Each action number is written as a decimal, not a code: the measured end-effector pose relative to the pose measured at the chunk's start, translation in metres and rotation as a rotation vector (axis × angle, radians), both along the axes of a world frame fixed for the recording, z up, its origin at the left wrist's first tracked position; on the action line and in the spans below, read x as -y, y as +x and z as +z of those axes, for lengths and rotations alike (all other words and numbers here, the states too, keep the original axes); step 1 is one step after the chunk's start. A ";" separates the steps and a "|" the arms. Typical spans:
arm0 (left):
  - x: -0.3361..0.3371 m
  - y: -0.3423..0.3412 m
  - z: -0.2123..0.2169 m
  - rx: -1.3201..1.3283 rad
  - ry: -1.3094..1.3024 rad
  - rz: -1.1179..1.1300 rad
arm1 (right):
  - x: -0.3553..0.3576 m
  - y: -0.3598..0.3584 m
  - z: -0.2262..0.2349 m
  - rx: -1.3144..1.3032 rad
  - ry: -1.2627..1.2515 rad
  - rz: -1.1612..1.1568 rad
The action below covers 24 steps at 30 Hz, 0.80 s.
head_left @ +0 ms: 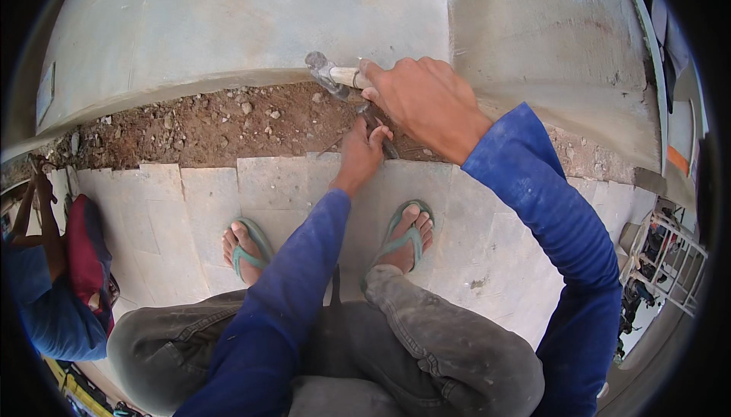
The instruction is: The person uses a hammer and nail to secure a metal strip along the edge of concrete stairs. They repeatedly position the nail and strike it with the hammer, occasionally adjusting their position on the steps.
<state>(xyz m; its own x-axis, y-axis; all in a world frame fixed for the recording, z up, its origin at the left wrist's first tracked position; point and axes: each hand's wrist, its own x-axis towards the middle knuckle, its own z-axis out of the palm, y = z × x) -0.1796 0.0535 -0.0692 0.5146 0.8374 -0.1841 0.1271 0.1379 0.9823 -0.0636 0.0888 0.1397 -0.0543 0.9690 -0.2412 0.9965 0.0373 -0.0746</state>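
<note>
The right hand [426,101] grips a wooden-handled steel hammer [329,74] at the grey plastered wall's [228,21] base — the left hand [359,152] pinches a thin dark metal chisel [375,123] beside the pale paving slabs' [205,189] far edge — over brown soil [213,124].

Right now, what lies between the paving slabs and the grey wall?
In the head view, a strip of brown soil with small stones runs between the paving slabs and the grey wall.
</note>
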 end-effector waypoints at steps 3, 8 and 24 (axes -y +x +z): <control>0.001 -0.002 0.005 -0.023 -0.044 -0.028 | 0.010 0.003 -0.009 -0.037 -0.041 -0.033; 0.003 -0.002 -0.004 -0.067 0.023 -0.024 | -0.003 0.001 -0.003 -0.001 -0.080 0.043; 0.006 -0.001 0.007 -0.113 -0.065 -0.072 | 0.010 0.007 -0.004 0.077 -0.047 -0.006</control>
